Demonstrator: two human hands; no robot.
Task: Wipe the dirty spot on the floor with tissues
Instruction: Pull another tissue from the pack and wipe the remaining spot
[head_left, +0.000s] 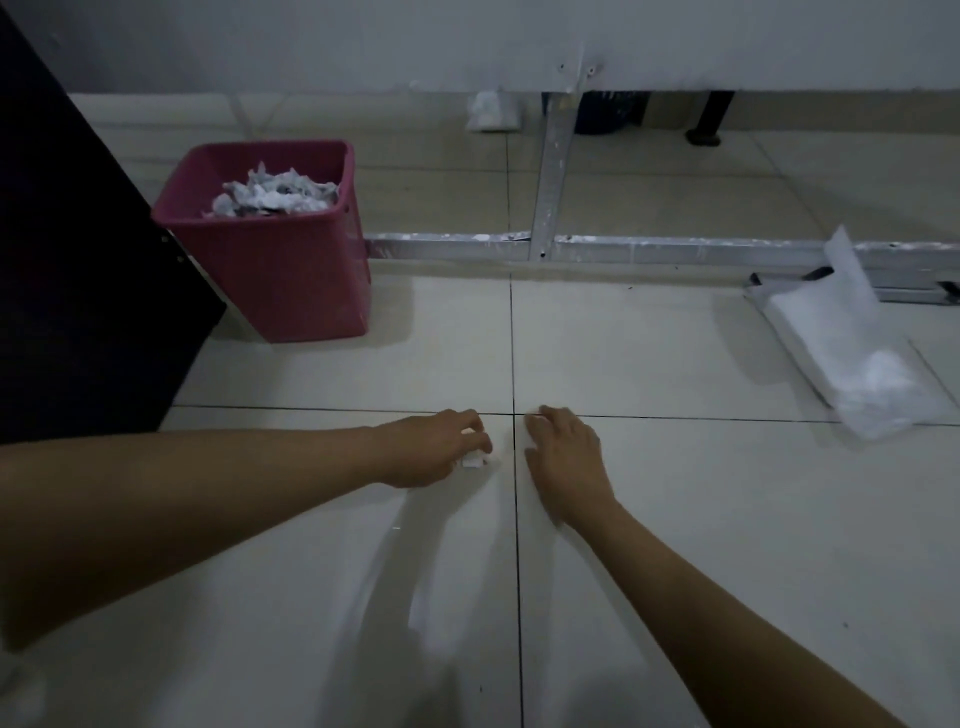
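A pink bin (275, 249) holds crumpled tissues (272, 195). On the floor (701, 519), the left hand (436, 447) pinches a small tissue (472, 461), mostly hidden beneath curled fingers; the right hand (566, 452) rests flat, fingers together.

Pale tiled floor (675, 519): pink bin (270, 270), tissue pack (852, 364), metal rails (519, 247), small tissue (475, 461)

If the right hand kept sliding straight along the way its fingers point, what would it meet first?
Probably nothing soon: the right hand points up along the dark grout line, over bare tile, until the metal rail.
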